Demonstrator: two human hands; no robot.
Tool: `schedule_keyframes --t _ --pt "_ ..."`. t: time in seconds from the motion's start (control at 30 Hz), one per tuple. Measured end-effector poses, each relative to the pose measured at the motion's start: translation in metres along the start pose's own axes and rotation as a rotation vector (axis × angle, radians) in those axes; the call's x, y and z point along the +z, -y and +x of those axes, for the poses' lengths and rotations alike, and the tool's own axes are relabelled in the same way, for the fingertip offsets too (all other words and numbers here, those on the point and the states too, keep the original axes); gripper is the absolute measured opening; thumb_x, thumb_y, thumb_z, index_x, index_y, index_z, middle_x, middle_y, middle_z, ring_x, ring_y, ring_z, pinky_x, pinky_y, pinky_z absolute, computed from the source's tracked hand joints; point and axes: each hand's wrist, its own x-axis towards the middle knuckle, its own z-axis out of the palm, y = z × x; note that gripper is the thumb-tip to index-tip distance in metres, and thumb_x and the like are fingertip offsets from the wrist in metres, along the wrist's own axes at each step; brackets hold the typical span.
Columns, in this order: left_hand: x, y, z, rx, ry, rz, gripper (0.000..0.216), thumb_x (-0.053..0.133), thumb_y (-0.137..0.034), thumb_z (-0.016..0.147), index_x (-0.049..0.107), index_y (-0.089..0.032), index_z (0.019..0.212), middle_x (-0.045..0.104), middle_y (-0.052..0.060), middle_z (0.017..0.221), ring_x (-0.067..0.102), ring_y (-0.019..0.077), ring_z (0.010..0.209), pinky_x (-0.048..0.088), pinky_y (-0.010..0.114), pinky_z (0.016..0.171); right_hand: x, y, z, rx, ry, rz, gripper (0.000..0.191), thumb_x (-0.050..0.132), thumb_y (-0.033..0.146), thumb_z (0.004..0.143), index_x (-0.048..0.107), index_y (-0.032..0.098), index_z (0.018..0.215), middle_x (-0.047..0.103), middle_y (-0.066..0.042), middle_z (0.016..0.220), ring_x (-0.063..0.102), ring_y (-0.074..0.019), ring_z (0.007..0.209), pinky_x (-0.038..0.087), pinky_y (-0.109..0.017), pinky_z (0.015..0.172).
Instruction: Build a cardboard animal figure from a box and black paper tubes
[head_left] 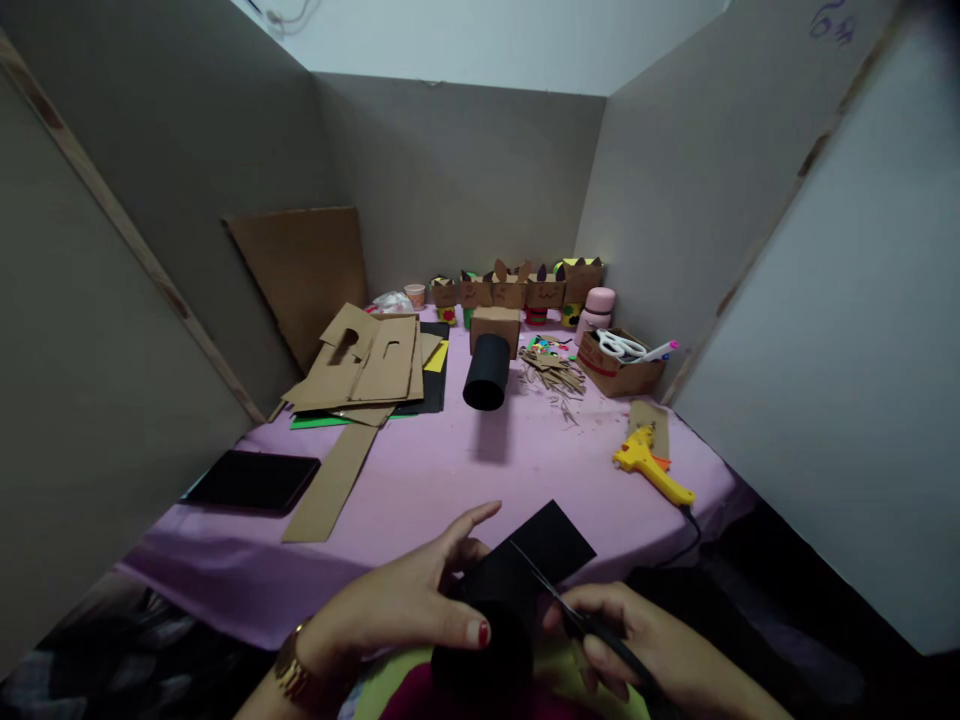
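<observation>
— Left hand (409, 600)?
— Low, centre, forearm angling in, index finger stretched forward, thumb pressed down.
— Right hand (652, 650)?
— Just beside it, knuckles up, fingers curled in a grip.

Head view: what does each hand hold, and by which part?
The left hand grips the black sheet at its near left edge. The right hand holds the scissors by the handles, with the blades at the sheet.

Colours across the lilac-pink tablecloth (450, 470)
Black is shown by the near sheet (540, 555), the scissors (592, 625) and the far tube (487, 372); yellow by the glue gun (649, 463) at right; brown by the far-left cardboard (367, 365); red polish by the left hand (405, 605).
</observation>
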Motion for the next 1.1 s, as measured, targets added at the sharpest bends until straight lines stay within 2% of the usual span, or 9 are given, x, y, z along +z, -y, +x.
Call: schedule_keyframes --t 0.13,0.27,0.37,0.5,0.63,0.8,0.9,0.97,1.1 --pt "0.002 -0.002 0.001 -0.005 0.033 0.014 0.120 0.076 -0.065 0.056 0.011 -0.023 0.148 0.048 0.011 0.115 0.049 0.0341 0.108 0.032 0.051 0.093 -0.003 0.003 0.001 -0.013 0.008 -0.038 0.062 0.066 0.066 0.070 0.066 0.016 0.106 0.058 -0.004 0.088 0.044 -0.0055 0.057 0.033 -0.018 0.050" --pt "0.002 -0.004 0.003 -0.028 0.033 0.043 0.123 0.077 -0.066 0.054 0.010 -0.023 0.148 0.047 0.011 0.114 0.050 0.0334 0.105 0.035 0.049 0.090 -0.004 0.004 0.002 0.023 0.029 -0.070 0.067 0.065 0.070 0.068 0.067 0.014 0.105 0.052 0.001 0.069 0.040 -0.0050 0.051 0.031 -0.018 0.047" --pt "0.002 -0.004 0.003 -0.039 0.026 0.051 0.123 0.077 -0.067 0.053 0.011 -0.024 0.147 0.046 0.011 0.117 0.048 0.0332 0.108 0.035 0.048 0.091 -0.005 0.003 0.003 0.026 0.045 -0.057 0.063 0.065 0.067 0.069 0.067 0.014 0.103 0.045 0.005 0.059 0.037 -0.0046 0.047 0.028 -0.017 0.044" --pt "0.001 -0.003 0.003 -0.011 0.034 0.058 0.120 0.076 -0.067 0.055 0.012 -0.024 0.148 0.050 0.011 0.116 0.050 0.0326 0.108 0.035 0.048 0.092 -0.006 0.002 0.005 -0.025 0.061 -0.036 0.056 0.066 0.064 0.071 0.067 0.014 0.097 0.038 0.007 0.057 0.026 -0.0028 0.044 0.019 -0.017 0.040" --pt "-0.002 -0.001 0.004 0.002 0.039 0.064 0.119 0.075 -0.065 0.057 0.011 -0.024 0.148 0.052 0.012 0.115 0.052 0.0323 0.104 0.038 0.047 0.089 -0.007 0.002 0.006 -0.060 0.053 -0.016 0.049 0.068 0.060 0.072 0.068 0.015 0.093 0.039 0.006 0.060 0.024 -0.0027 0.045 0.017 -0.018 0.041" --pt "-0.003 0.001 0.004 -0.011 0.043 0.058 0.121 0.076 -0.066 0.056 0.011 -0.023 0.148 0.052 0.012 0.117 0.052 0.0324 0.106 0.037 0.046 0.089 -0.009 0.005 0.005 -0.103 0.027 -0.106 0.047 0.069 0.058 0.070 0.071 0.015 0.090 0.051 0.002 0.068 0.031 -0.0055 0.051 0.024 -0.020 0.047" --pt "-0.004 0.000 0.006 -0.019 0.054 0.041 0.119 0.077 -0.062 0.058 0.011 -0.025 0.149 0.053 0.011 0.118 0.052 0.0318 0.107 0.037 0.045 0.089 -0.010 0.009 0.003 -0.118 0.003 -0.149 0.045 0.070 0.057 0.069 0.072 0.016 0.089 0.060 -0.003 0.077 0.046 -0.0133 0.066 0.037 -0.024 0.060" --pt "-0.006 -0.001 0.009 -0.018 0.057 0.014 0.116 0.077 -0.060 0.059 0.011 -0.025 0.148 0.054 0.011 0.118 0.053 0.0310 0.108 0.037 0.043 0.090 -0.012 0.011 0.004 -0.113 -0.010 -0.161 0.044 0.070 0.056 0.069 0.073 0.017 0.089 0.062 -0.004 0.080 0.049 -0.0165 0.072 0.039 -0.026 0.066" --pt "-0.014 -0.002 0.019 -0.004 0.049 -0.061 0.116 0.078 -0.058 0.059 0.013 -0.021 0.148 0.056 0.009 0.114 0.053 0.0275 0.105 0.035 0.039 0.089 -0.016 0.014 0.014 -0.053 -0.039 -0.189 0.040 0.070 0.050 0.070 0.072 0.018 0.093 0.054 0.001 0.069 0.042 -0.0124 0.060 0.035 -0.023 0.056"
